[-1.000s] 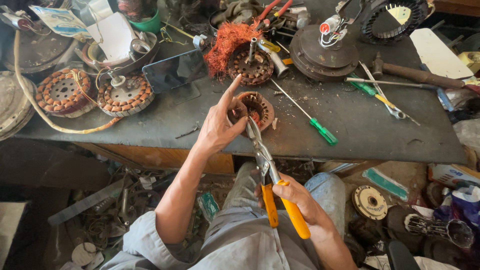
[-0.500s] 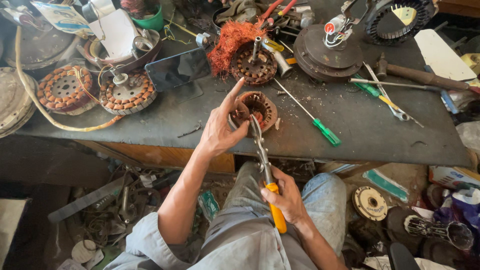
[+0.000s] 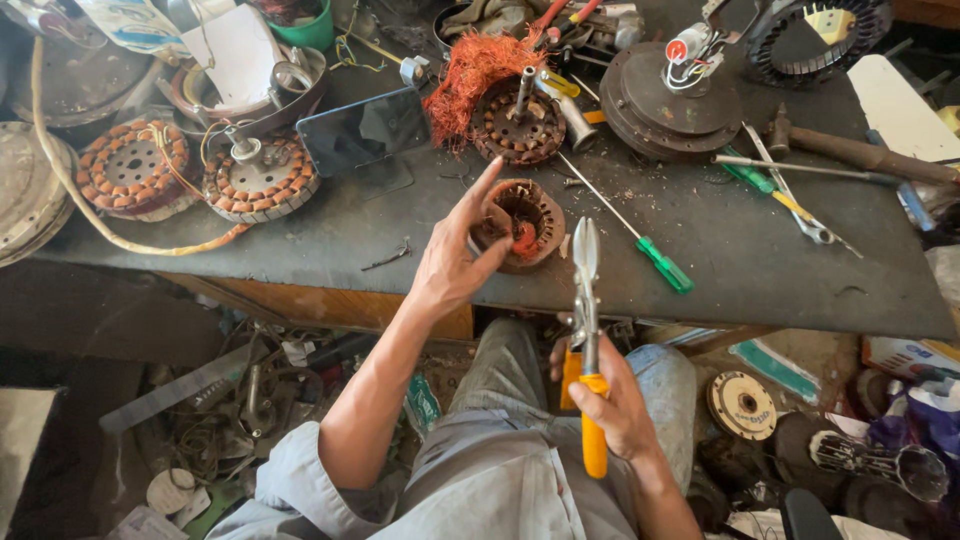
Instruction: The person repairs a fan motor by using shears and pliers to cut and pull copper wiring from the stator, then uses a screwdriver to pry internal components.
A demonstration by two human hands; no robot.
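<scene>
At the near edge of the dark, scuffed workbench top (image 3: 300, 240), the left hand (image 3: 455, 260) grips a small round motor stator with reddish-brown copper windings (image 3: 528, 222), thumb and curled fingers closed on its left rim and the forefinger raised straight above it. The stator rests on the bench, tilted toward the viewer so that its open bore faces up and outward. The right hand (image 3: 615, 405) is held lower, over the lap, fingers wrapped firmly around the yellow-handled metal pliers (image 3: 585, 330); their handles appear squeezed together, and the tip seems closed. The pliers' long axis runs nearly vertical in the head view, tip pointing away from the body toward the bench and ending just right of the stator, close to but apart from it. The stator thus lies ahead and slightly left of the tool tip, with the left hand already on it and the right hand well short. A green-handled screwdriver (image 3: 640, 245) lies diagonally just to the right; beyond the stator sits a second dark round stator with a loose tuft of orange copper wire (image 3: 500, 100). Whether the pliers' tip holds a strand cannot be told. The stator's left side is hidden behind the fingers, and the bench's far clutter is cut off at the frame's top.
</scene>
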